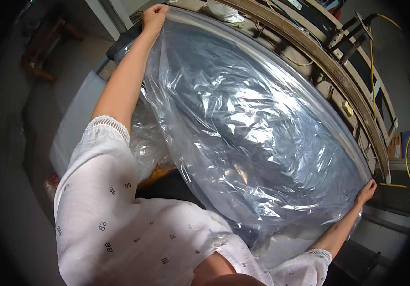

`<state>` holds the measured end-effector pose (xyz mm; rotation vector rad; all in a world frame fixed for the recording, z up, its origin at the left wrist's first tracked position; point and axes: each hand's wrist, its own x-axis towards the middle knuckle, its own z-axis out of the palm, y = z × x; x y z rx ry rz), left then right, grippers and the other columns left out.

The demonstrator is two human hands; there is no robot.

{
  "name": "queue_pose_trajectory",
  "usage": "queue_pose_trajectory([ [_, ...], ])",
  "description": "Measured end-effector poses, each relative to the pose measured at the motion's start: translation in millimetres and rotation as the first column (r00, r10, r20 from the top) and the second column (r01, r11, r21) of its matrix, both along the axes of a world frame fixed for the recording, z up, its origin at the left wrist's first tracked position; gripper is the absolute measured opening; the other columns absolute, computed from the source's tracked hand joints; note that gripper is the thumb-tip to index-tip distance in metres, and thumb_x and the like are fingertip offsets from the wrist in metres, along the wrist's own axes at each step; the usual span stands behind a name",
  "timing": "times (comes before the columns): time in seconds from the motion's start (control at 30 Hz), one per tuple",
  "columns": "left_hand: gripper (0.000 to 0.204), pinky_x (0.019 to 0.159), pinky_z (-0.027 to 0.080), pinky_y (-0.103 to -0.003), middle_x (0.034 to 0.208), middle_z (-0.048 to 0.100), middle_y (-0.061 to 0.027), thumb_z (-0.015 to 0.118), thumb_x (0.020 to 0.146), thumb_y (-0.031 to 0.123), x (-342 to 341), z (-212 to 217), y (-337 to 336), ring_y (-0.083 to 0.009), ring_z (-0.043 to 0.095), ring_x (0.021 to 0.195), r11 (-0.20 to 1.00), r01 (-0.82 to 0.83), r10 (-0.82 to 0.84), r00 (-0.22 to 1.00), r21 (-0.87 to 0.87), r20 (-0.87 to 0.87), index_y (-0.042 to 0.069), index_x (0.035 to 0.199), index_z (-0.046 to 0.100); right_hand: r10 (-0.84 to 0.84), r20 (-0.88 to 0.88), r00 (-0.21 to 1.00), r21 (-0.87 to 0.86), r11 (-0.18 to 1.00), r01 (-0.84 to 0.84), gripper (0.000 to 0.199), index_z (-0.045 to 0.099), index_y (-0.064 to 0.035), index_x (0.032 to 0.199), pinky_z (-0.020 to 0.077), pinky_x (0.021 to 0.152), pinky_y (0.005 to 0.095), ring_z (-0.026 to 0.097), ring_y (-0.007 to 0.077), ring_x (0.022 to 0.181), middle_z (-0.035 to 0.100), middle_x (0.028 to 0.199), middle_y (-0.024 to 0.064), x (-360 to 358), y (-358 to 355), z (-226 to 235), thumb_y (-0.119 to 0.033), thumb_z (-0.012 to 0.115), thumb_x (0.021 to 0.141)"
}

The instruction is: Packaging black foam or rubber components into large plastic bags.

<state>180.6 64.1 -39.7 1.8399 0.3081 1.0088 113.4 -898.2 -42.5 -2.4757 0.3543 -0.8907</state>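
A wide sheet of clear, shiny plastic film (248,124) is stretched between my two hands, its far edge pulled taut along the machine. At the upper left, my left hand (155,19) is closed on one far corner of the film. My right hand (367,191) grips the other corner at the right, fingers closed round the edge. Between them the film sags in wrinkles toward my body, and its near part hangs over my front. Whether it is one layer or several I cannot tell.
Just beyond the film runs a machine with a long bar (341,76), which the fisheye lens bends. Yellow cables (371,62) hang at the right. More crumpled clear film (150,133) lies under my left arm, near a pale panel (78,119). A wooden stool-like thing (47,47) stands far left.
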Motion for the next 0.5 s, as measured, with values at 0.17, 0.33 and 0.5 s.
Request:
queue_pose_trajectory([
  [0.17,0.022,0.059,0.045,-0.024,0.080,0.064,0.0006,0.064,0.081,0.024,19,-2,-1,-0.0077,0.056,0.071,0.999,0.010,-0.013,0.998,-0.050,-0.056,0.005,0.092,0.069,-0.053,-0.026,0.998,-0.035,0.998,0.052,0.035,0.055,0.0039,0.106,0.0415,0.084,0.0309,0.054,0.0210,0.089,0.060,0.099,0.0130,17,-15,-2,-0.028,0.052,0.091],
  [0.33,0.018,0.056,0.045,-0.024,0.075,0.061,0.0001,0.067,0.078,0.020,27,-7,1,-0.0079,0.055,0.066,0.997,-0.074,0.072,0.994,-0.022,-0.082,0.003,0.081,0.065,-0.109,-0.006,0.994,-0.037,0.993,0.109,0.039,0.055,0.0059,0.101,0.0420,0.082,0.0326,0.054,0.0236,0.086,0.060,0.093,0.0144,23,5,10,-0.031,0.055,0.088],
  [0.5,0.019,0.056,0.047,-0.025,0.075,0.059,-0.0040,0.064,0.079,0.018,36,-8,13,-0.0108,0.056,0.065,0.984,-0.176,0.172,0.975,-0.019,-0.140,0.000,0.083,0.058,-0.324,0.057,0.944,-0.265,0.907,0.327,0.045,0.053,0.0097,0.095,0.0395,0.085,0.0374,0.050,0.0309,0.085,0.054,0.093,0.0205,18,-11,7,-0.033,0.059,0.083],
])
